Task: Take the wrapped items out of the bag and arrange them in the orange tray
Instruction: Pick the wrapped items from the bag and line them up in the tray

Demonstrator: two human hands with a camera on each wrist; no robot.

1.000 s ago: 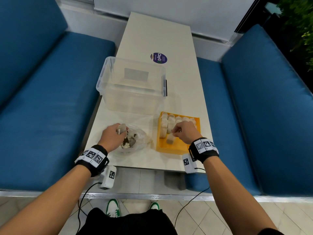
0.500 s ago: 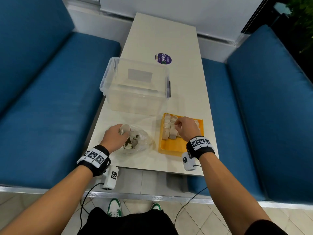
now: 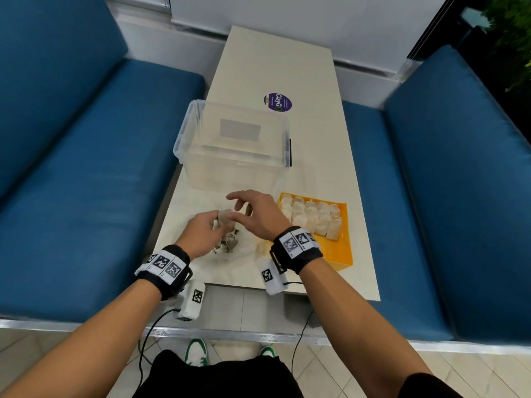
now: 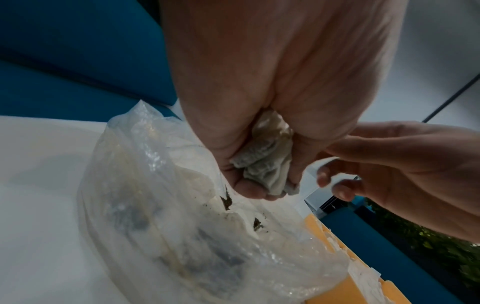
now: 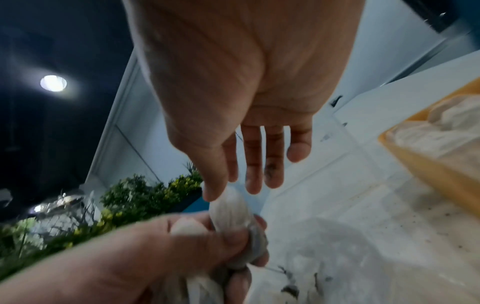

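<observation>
My left hand [image 3: 201,234] grips a pale wrapped item [image 3: 225,218] just above the clear plastic bag [image 3: 230,249], which lies on the table's near end with more bundles and dark crumbs inside. In the left wrist view the wrapped item [image 4: 265,160] is crumpled in the curled fingers over the bag [image 4: 168,205]. My right hand [image 3: 244,209] reaches in from the right with straight fingers, its thumb touching the top of the item [image 5: 231,209]. The orange tray [image 3: 342,254] sits to the right, with rows of wrapped items [image 3: 313,216] filling its far half.
A clear lidded storage box [image 3: 235,145] stands just beyond the bag. A purple round sticker [image 3: 277,101] lies farther back on the white table [image 3: 287,53]. Blue sofa cushions [image 3: 86,168] flank the table on both sides.
My right hand left the tray and swung left to the item held by my left hand. The left hand stayed over the bag, still gripping that item.
</observation>
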